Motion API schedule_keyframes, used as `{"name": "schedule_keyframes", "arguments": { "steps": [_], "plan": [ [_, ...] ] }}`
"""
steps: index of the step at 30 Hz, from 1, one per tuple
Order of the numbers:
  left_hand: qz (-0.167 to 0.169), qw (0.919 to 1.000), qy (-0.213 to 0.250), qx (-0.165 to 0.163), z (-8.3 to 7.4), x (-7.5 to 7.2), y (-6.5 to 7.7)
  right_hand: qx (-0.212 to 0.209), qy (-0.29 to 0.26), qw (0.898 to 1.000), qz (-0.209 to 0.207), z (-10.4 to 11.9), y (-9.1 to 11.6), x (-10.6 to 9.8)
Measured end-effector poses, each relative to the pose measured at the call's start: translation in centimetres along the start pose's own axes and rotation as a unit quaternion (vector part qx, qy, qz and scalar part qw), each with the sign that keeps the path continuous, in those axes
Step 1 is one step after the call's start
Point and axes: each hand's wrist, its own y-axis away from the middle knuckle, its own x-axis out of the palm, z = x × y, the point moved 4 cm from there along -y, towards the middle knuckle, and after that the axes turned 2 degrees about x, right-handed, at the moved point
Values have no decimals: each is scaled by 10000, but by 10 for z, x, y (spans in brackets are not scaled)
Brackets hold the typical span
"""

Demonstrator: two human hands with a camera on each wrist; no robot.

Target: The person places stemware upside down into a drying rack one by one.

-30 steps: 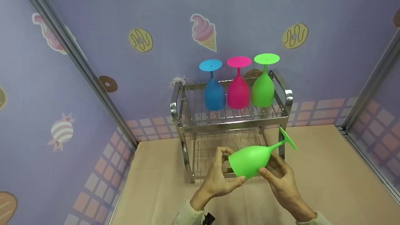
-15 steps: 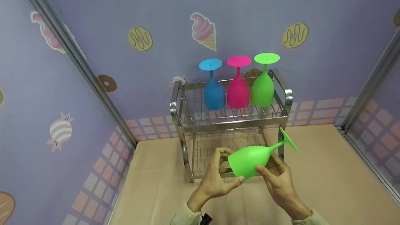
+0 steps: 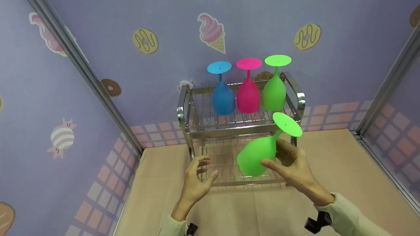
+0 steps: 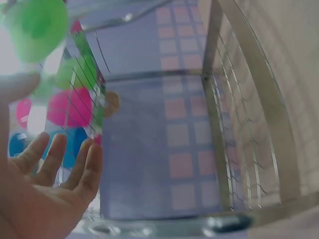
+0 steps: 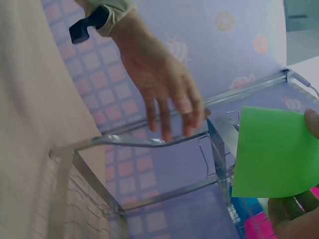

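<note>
My right hand (image 3: 297, 168) grips a green plastic wine glass (image 3: 257, 155) by its bowl, thumb on the near side. The glass is tilted, base (image 3: 287, 124) up to the right and mouth down to the left, in front of the rack's lower tier. Apart from it, to the left, my left hand (image 3: 195, 183) hangs with loosely bent fingers and holds nothing. On the rack's upper tier, a blue glass (image 3: 223, 100), a pink glass (image 3: 248, 98) and another green glass (image 3: 274, 95) stand upside down in a row. In the right wrist view the held glass's bowl (image 5: 279, 154) shows side-on.
The two-tier metal rack (image 3: 229, 133) stands on a beige cloth-covered table (image 3: 160, 183) against a patterned purple wall (image 3: 177, 42). Its lower tier is a wire shelf (image 3: 223, 164). Raised side handles (image 3: 301, 101) edge the upper tier.
My left hand has let go of the green glass and moved left. My right hand has raised it slightly, tipping it more upside down, its base now further up and left.
</note>
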Motion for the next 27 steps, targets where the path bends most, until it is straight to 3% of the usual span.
{"name": "schedule_keyframes", "arguments": {
  "steps": [6, 12, 21, 27],
  "plan": [
    [-628, 9965, -415, -376, 33, -22, 6, -174, 646, 9976, 184, 25, -38, 5],
    [-1144, 9886, -519, -836, 57, -33, 9, -331, 672, 9959, 509, 51, -73, 21],
    [-1124, 9847, -162, -1323, 80, -31, 10, -508, 923, 9916, 746, 74, -120, 53],
    [-1216, 9837, -306, -1291, 88, -28, 6, -454, 1020, 9914, 678, 74, -152, 74]
  ]
}}
